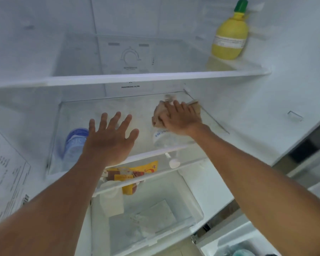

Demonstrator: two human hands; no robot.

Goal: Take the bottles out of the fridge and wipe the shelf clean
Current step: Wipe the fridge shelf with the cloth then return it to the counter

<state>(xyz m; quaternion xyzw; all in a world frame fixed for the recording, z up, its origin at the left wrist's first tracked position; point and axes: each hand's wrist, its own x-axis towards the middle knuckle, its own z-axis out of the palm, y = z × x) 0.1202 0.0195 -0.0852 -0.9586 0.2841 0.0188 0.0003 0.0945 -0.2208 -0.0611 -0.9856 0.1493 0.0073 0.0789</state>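
Observation:
My right hand point(180, 118) presses a crumpled beige cloth point(158, 117) onto the glass middle shelf point(146, 154) near its back right corner. My left hand point(110, 138) hovers flat over the shelf's middle, fingers spread, holding nothing. A clear water bottle with a blue label point(73, 145) shows through the glass at the left, partly hidden by my left wrist. A second clear bottle point(163, 138) lies on its side under my right wrist, its white cap point(174, 163) toward the front. Whether these bottles rest on or under the glass I cannot tell.
A yellow lemon-shaped bottle with a green cap point(229, 37) stands on the upper shelf point(137, 78) at the right. A yellow and red food packet point(131, 175) lies below the middle shelf. An empty clear drawer point(146, 218) sits at the bottom.

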